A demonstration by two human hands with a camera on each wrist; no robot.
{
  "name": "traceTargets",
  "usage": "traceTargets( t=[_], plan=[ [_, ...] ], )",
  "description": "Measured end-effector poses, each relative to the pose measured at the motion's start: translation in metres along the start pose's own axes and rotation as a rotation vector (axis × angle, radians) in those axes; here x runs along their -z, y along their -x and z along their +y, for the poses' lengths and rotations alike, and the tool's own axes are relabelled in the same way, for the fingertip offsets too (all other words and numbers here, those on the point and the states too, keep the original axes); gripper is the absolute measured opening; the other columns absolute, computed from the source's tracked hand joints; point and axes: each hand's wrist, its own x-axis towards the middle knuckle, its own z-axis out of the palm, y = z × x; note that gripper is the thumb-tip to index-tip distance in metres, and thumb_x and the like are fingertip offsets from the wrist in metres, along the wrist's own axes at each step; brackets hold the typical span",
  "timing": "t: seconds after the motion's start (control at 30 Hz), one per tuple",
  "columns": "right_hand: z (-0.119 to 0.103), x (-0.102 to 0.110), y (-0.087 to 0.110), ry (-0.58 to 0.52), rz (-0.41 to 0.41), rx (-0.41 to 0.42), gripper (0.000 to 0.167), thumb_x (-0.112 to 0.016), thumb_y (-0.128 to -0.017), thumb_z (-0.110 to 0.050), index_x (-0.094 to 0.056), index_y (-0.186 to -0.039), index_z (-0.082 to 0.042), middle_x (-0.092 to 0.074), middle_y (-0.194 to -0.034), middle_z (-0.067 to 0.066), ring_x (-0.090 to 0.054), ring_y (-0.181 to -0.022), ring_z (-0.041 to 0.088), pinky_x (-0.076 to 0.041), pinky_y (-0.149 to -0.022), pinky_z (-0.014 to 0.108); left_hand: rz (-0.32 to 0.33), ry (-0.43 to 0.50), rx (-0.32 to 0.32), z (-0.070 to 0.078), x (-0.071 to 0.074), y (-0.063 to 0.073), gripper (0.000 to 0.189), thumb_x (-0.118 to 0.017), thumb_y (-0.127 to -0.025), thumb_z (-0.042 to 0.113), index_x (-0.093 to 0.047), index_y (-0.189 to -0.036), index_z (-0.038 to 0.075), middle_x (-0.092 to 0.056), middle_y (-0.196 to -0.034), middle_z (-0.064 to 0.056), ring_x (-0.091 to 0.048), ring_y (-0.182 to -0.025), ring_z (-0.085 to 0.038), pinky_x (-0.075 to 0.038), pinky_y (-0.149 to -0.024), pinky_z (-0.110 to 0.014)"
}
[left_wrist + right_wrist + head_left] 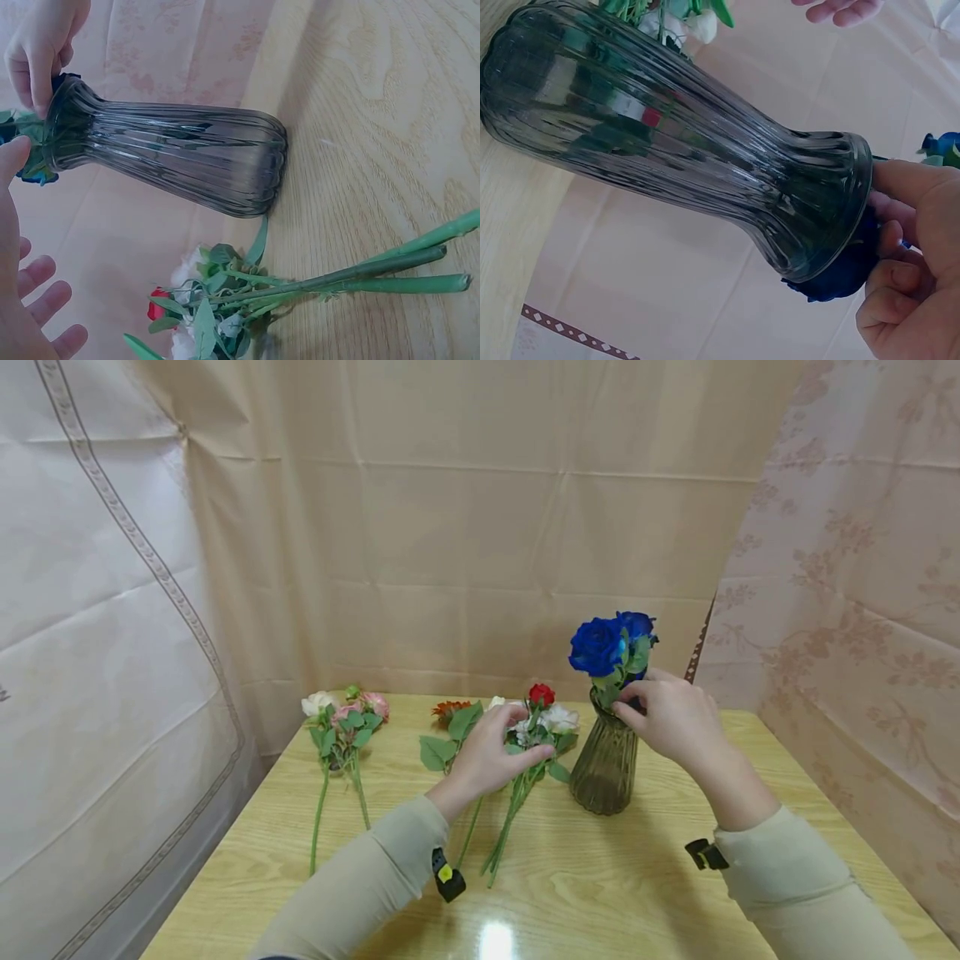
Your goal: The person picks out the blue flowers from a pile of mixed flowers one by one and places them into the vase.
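A ribbed smoky glass vase (604, 768) stands on the table with blue roses (597, 646) and green leaves rising from its mouth. At the rim, my right hand (678, 718) curls its fingers around a blue rose (841, 266) that hangs low over the glass edge; the gripped part is mostly hidden by the fingers. My left hand (491, 758) hovers left of the vase, fingers loosely spread and holding nothing. Behind and below it lies a bunch with a red rose (541, 695) and white flowers (559, 718), its green stems (390, 274) pointing toward me.
Pink and white flowers (347, 714) lie at the table's left. An orange flower (451, 708) with broad leaves lies near the middle. The wooden table (600, 893) ends against a beige curtain (465, 527), with patterned cloth (855, 593) on the right.
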Motion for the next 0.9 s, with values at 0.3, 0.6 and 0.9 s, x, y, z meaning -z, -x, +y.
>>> traceTargets(
  t=[0.3, 0.6, 0.9],
  plan=[
    [-0.003, -0.0018, -0.0017, -0.075, 0.101, -0.009, 0.024, -0.075, -0.092, -0.039, -0.072, -0.088, -0.015, -0.047, -0.069, 0.0, -0.042, -0.054, 0.019, -0.028, -0.047, 0.034, -0.013, 0.01, 0.015, -0.0012, -0.0006, 0.0006, 0.074, -0.067, -0.088, 0.068, -0.053, -0.141, 0.019, -0.055, -0.138, 0.001, -0.053, -0.127, -0.025, -0.048, -0.101, -0.046],
    [-0.0041, -0.0016, -0.0073, -0.173, 0.172, -0.012, 0.034, -0.074, -0.094, -0.031, -0.057, -0.069, -0.016, -0.044, -0.06, -0.002, -0.04, -0.053, 0.019, -0.026, -0.053, 0.035, -0.001, 0.014, 0.025, 0.0003, 0.0017, -0.0012, 0.071, -0.067, -0.086, 0.071, -0.055, -0.137, 0.022, -0.055, -0.134, 0.006, -0.054, -0.121, -0.019, -0.049, -0.098, -0.046],
    [-0.0032, -0.0036, -0.0044, -0.084, 0.02, -0.041, 0.045, -0.072, -0.096, -0.03, -0.044, -0.063, -0.018, -0.038, -0.057, -0.002, -0.035, -0.05, 0.018, -0.023, -0.05, 0.034, -0.009, -0.009, 0.014, -0.002, -0.0005, 0.0008, 0.072, -0.067, -0.087, 0.069, -0.053, -0.139, 0.02, -0.055, -0.136, 0.002, -0.054, -0.123, -0.019, -0.048, -0.1, -0.044]
  ],
)
